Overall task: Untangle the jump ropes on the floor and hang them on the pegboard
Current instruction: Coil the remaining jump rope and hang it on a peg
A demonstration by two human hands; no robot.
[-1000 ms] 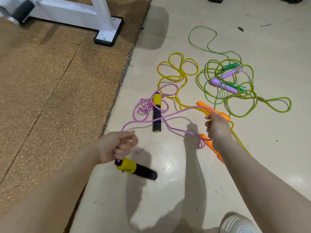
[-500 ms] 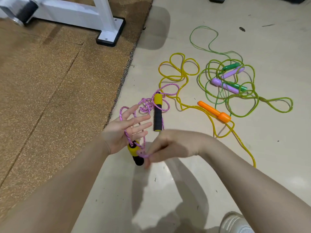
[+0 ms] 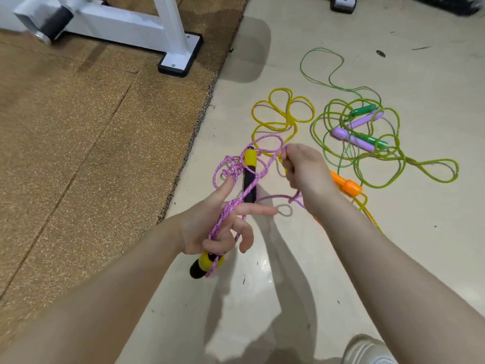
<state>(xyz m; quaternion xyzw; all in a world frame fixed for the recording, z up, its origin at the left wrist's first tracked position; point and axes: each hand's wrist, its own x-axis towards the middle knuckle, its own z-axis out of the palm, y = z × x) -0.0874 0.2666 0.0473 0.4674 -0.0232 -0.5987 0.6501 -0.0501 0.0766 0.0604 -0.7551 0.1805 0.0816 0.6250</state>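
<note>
Pink rope half gathered, nothing hung yet

The left hand point(image 3: 210, 229) held a handle point(image 3: 207, 264) with pink rope point(image 3: 228, 206) looped over it; the right hand point(image 3: 304, 172) pinched that rope. Yellow rope point(image 3: 283, 109) and green rope point(image 3: 393, 164) lay tangled.

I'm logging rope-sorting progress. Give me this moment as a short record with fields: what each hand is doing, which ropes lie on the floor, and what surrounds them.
left hand: holds a yellow-and-black handle; pink rope looped over its fingers
right hand: pinches the pink rope, pulling it up
second handle: lying on the floor
yellow rope: coiled on the floor, orange handle
green rope: tangled pile with green and purple handles
surroundings: brown mat, white frame
</note>
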